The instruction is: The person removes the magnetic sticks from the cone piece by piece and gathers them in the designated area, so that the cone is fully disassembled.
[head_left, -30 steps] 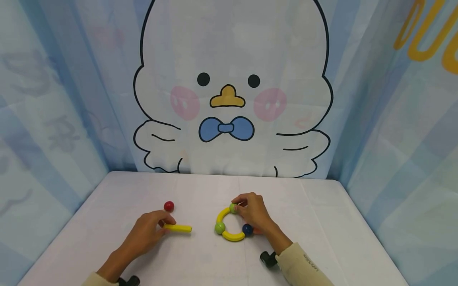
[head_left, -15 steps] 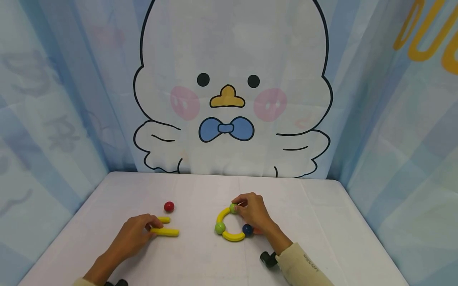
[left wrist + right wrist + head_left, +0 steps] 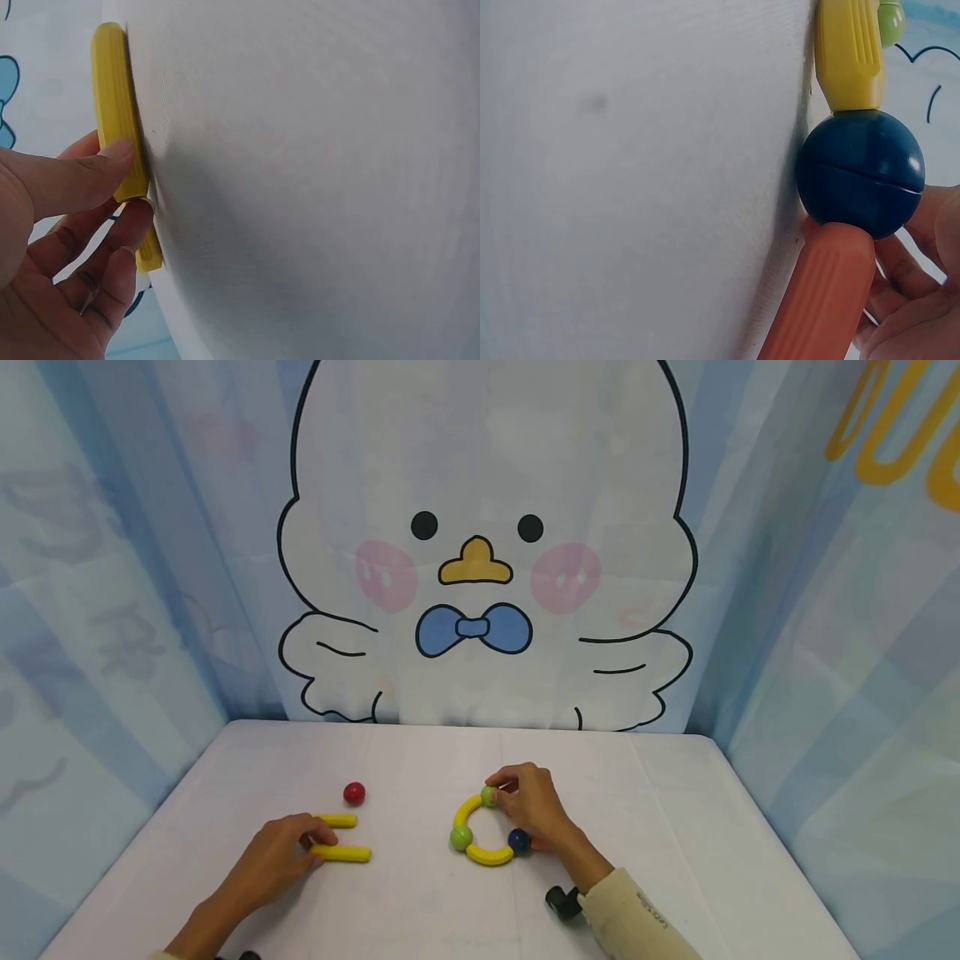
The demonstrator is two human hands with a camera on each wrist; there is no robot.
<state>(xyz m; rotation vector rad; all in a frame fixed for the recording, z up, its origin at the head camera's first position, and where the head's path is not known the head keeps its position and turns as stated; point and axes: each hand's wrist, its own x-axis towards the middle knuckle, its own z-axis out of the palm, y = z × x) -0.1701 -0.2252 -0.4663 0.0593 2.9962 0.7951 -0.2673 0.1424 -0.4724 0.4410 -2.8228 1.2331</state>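
On the left of the table my left hand (image 3: pixel 281 853) pinches the near yellow stick (image 3: pixel 345 854) between thumb and fingers; the left wrist view shows this yellow stick (image 3: pixel 116 97) lying along the tabletop. Just behind it is a second yellow stick (image 3: pixel 337 820), its left end hidden by the hand. My right hand (image 3: pixel 534 803) holds a green ball (image 3: pixel 489 797) at the top of a partial ring. Curved yellow sticks (image 3: pixel 489 857), another green ball (image 3: pixel 461 837) and a dark blue ball (image 3: pixel 518 841) make up the ring. An orange stick (image 3: pixel 821 292) joins the blue ball, partly hidden under the right wrist.
A loose red ball (image 3: pixel 354 793) lies beyond the two yellow sticks. The white table (image 3: pixel 420 910) ends at a curtain (image 3: pixel 480 685) with a cartoon bird. A black wrist-worn device (image 3: pixel 562 902) sits by the right sleeve.
My left hand has drawn the near yellow stick left and toward the front edge, so the second yellow stick now shows behind it. My right hand and the ring have stayed in place.
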